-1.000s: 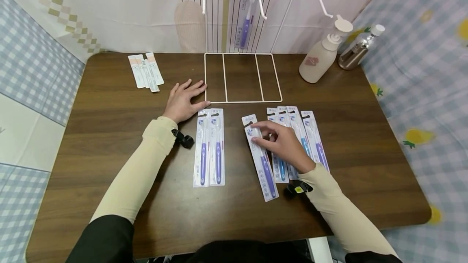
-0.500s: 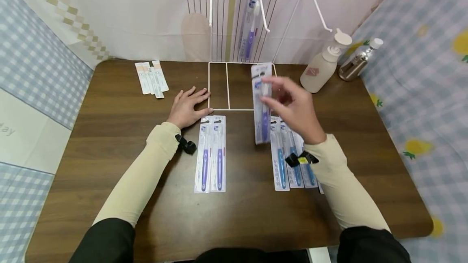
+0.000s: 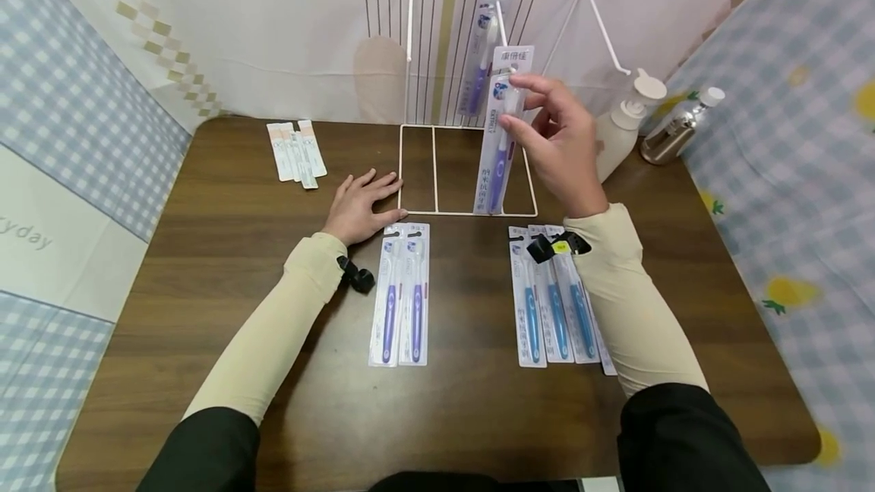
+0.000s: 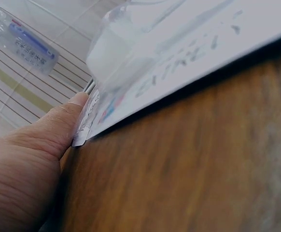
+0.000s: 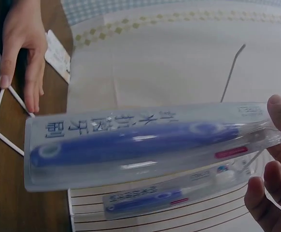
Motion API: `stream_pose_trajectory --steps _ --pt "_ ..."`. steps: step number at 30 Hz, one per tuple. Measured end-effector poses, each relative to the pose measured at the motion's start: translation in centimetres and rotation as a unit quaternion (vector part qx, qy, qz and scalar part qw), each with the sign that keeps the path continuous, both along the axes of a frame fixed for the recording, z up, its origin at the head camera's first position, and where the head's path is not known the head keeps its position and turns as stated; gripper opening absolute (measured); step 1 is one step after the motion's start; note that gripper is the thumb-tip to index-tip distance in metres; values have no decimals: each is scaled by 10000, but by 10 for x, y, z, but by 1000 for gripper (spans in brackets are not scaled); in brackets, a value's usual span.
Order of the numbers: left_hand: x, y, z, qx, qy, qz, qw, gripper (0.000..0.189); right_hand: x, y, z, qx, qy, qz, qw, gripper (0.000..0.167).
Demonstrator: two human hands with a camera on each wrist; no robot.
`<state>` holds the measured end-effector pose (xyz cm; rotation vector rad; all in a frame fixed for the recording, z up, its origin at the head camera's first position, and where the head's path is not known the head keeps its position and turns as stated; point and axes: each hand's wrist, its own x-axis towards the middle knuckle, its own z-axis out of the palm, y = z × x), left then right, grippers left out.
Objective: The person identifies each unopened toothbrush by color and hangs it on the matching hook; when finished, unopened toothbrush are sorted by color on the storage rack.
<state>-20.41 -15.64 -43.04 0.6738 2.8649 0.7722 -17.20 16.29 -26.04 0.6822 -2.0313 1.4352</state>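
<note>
My right hand (image 3: 557,139) pinches a packaged purple toothbrush (image 3: 494,173) upright by its upper edge, before a hook (image 3: 501,25) of a white wire rack (image 3: 434,173). In the right wrist view, thumb and fingers grip one end of this pack (image 5: 131,145). Whether the hook's tip passes through its hole, I cannot tell. More toothbrush packs (image 3: 473,89) hang behind it on that hook. Spread on the table, my left hand (image 3: 362,207) touches the rack's base at its front left corner. Just below it lie two purple toothbrush packs (image 3: 389,310).
Blue toothbrush packs (image 3: 557,317) lie under my right forearm, with another partly hidden. Small flat packets (image 3: 296,154) lie at the back left. A pump bottle (image 3: 615,139) and a silver bottle (image 3: 673,131) stand at the back right. Other bare hooks (image 3: 604,29) jut forward.
My right hand has lifted the purple toothbrush pack off the table and carried it up and away to the rack's hook. The left hand stays at the rack's base.
</note>
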Motion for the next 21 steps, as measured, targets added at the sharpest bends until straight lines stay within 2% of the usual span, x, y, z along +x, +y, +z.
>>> stream_pose_trajectory --steps 5,14,21 --pt "0 0 0 44 -10 -1 10000 72 -23 -4 -6 -233 -280 -94 9993 40" --pt "0 -1 -2 73 34 -22 10000 71 -73 -12 -1 -392 -1163 -390 9917 42" --pt "1 0 0 40 31 38 10000 70 -99 -11 0 -543 -1271 -419 9895 42"
